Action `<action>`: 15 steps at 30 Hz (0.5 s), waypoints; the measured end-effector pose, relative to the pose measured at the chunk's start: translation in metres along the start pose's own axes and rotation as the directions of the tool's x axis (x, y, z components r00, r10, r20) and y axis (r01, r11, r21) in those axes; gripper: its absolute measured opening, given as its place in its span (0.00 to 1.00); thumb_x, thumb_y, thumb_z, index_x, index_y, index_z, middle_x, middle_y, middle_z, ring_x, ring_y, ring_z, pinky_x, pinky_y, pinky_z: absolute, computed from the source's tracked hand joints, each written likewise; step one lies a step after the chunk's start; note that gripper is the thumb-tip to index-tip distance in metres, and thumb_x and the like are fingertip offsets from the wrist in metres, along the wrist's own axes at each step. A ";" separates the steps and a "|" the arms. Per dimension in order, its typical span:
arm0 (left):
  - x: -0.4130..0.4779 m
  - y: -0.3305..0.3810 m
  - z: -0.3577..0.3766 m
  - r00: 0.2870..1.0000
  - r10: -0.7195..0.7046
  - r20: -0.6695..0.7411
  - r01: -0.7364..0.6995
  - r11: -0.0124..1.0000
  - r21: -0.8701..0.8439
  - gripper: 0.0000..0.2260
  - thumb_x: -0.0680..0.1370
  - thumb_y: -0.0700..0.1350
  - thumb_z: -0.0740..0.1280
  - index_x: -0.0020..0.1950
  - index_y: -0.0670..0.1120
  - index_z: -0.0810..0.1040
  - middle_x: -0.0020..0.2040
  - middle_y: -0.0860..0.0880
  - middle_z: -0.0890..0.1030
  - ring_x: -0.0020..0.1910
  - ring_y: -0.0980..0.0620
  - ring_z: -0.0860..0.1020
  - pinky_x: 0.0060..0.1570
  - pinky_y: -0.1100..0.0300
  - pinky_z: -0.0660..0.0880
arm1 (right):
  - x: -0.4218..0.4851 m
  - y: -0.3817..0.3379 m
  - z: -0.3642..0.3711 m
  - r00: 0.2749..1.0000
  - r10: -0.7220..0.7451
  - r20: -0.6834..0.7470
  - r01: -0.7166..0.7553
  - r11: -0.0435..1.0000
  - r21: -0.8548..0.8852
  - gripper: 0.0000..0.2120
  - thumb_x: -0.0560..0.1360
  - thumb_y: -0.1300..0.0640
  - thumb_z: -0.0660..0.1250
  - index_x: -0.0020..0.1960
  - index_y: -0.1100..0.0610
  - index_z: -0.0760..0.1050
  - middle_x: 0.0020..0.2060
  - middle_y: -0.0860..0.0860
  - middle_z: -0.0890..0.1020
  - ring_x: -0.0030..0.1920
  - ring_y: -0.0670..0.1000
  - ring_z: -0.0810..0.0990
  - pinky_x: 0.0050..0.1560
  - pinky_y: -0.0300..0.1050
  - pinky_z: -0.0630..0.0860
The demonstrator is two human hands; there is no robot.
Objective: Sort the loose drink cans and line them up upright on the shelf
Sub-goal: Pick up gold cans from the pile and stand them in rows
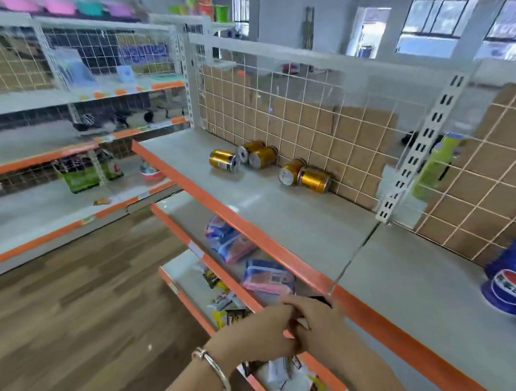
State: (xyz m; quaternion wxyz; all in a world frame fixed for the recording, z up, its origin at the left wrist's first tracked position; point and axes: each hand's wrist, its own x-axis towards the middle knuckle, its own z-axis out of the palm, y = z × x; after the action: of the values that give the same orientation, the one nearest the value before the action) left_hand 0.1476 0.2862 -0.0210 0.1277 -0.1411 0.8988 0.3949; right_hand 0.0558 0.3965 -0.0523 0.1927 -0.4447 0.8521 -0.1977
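Risk was judged to lie in rolling: the broad grey shelf (281, 212) was guarded in front only by a low orange lip (237, 220), over which a nudged can could be sent. Ample bare deck was left between that lip and the wire grid back (306, 119). Blue Pepsi containers (512, 287) were stood well to the right. Five gold cans (262, 157) were lain on their sides near the grid. Left hand (256, 331) and right hand (321, 325) were held together in front of the lip, fingers meeting; whether anything was pinched could not be told.
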 end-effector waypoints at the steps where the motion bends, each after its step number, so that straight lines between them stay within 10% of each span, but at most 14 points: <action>1: 0.003 0.003 -0.006 1.000 0.001 -0.014 -0.002 0.999 -0.043 0.19 0.79 0.42 0.63 0.69 0.38 0.68 0.66 0.40 0.73 0.63 0.43 0.73 0.61 0.56 0.69 | 0.008 0.001 -0.004 1.000 0.005 -0.001 -0.005 1.000 -0.026 0.24 0.69 0.51 0.55 0.63 0.40 0.71 0.57 0.37 0.78 0.63 0.37 0.71 0.74 0.50 0.49; 15: 0.152 -0.055 -0.097 0.947 -0.040 -0.319 -0.018 0.984 -0.177 0.24 0.78 0.47 0.65 0.73 0.52 0.62 0.69 0.53 0.67 0.56 0.60 0.71 0.50 0.72 0.67 | 0.196 0.068 -0.080 0.981 0.174 -0.086 -0.187 0.963 -0.195 0.26 0.78 0.47 0.59 0.75 0.47 0.57 0.75 0.48 0.58 0.74 0.51 0.58 0.71 0.49 0.57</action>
State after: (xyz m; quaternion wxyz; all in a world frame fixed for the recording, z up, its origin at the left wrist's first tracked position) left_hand 0.0146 0.1552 -0.0463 -0.0311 -0.2191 0.8680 0.4445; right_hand -0.1349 0.2818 -0.0490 0.1346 -0.3755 0.9108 -0.1066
